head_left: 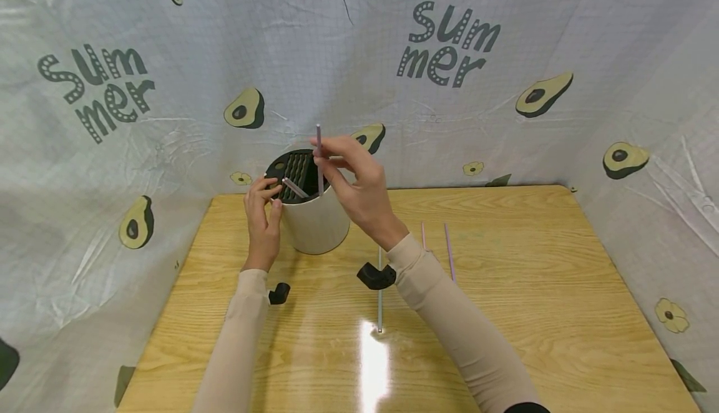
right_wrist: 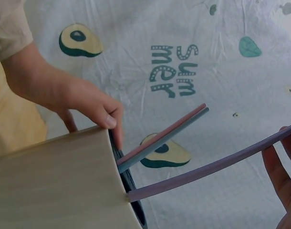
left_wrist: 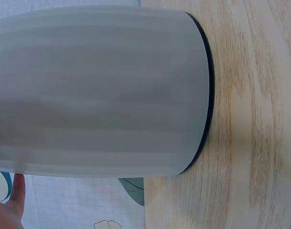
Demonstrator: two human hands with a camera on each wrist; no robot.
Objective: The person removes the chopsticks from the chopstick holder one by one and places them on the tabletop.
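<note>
A cream cylindrical holder (head_left: 316, 229) with a black slotted insert (head_left: 294, 170) stands upright on the table. My left hand (head_left: 263, 216) grips its rim on the left side, thumb outside and fingers over the top edge. With thumb and fingertips, my right hand (head_left: 359, 179) pinches a purple straw (right_wrist: 217, 164) above the holder. This straw's lower end is at the near rim; whether it touches is unclear. Inside the holder, a pink straw (right_wrist: 160, 133) and a grey-blue straw (right_wrist: 176, 131) lean side by side. The holder's wall (left_wrist: 102, 90) fills much of the left wrist view.
On the wooden table (head_left: 522, 288), a pale straw (head_left: 380, 307) lies under my right wrist. A pink straw (head_left: 424, 235) and a purple straw (head_left: 449, 247) lie to its right, partly behind my sleeve. A printed sheet (head_left: 314, 57) hangs behind the table.
</note>
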